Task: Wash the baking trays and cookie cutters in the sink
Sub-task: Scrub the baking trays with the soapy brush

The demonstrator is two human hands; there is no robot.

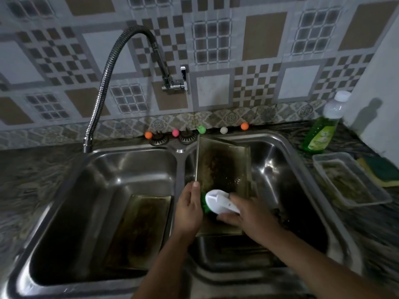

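Fingers: left hand [190, 209] pinches the near left rim of a baking tray [223, 169] tilted in the right basin; right hand [248, 214] grips a white scrub brush [220, 202] against it. Tray: likely stiff, light, greasy-slick; hold by rims. Left of fingers: second tray [140, 229]. Far right: soap bottle [323, 128].

Clear plastic bottle of green liquid [323, 128] upright on the dark speckled surface [32, 169], just behind a clear rectangular plastic container [349, 180]; beside it, what appears to be a yellow-and-green sponge [382, 171]. Five small coloured balls [201, 129] line the patterned tiled wall [216, 50].
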